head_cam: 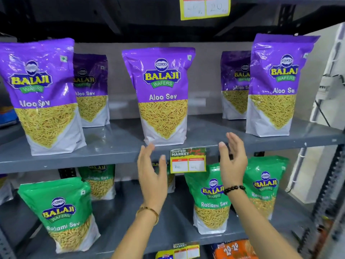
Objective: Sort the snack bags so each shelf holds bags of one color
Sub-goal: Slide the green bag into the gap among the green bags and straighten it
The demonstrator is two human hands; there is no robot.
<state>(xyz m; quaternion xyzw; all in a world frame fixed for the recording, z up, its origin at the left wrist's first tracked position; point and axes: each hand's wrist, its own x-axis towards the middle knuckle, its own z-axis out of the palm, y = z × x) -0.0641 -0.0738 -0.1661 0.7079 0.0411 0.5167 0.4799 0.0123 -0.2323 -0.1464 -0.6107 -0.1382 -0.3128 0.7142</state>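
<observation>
On the upper grey shelf (115, 156) stand several purple Aloo Sev bags, one upright in the middle (161, 96), one at the front left (42, 94), one at the front right (276, 86). Green Ratlami Sev bags stand on the lower shelf (168, 230), among them a left bag (61, 215) and a middle-right bag (209, 200). My left hand (152, 174) and my right hand (232, 161) are raised just below the middle purple bag, palms facing each other, fingers apart, holding nothing.
A price tag (187, 160) hangs on the upper shelf's front edge between my hands. Another yellow tag (204, 7) hangs from the shelf above. An orange packet (233, 250) lies on the bottom shelf. A dark slotted upright (324, 193) and a white wall are at the right.
</observation>
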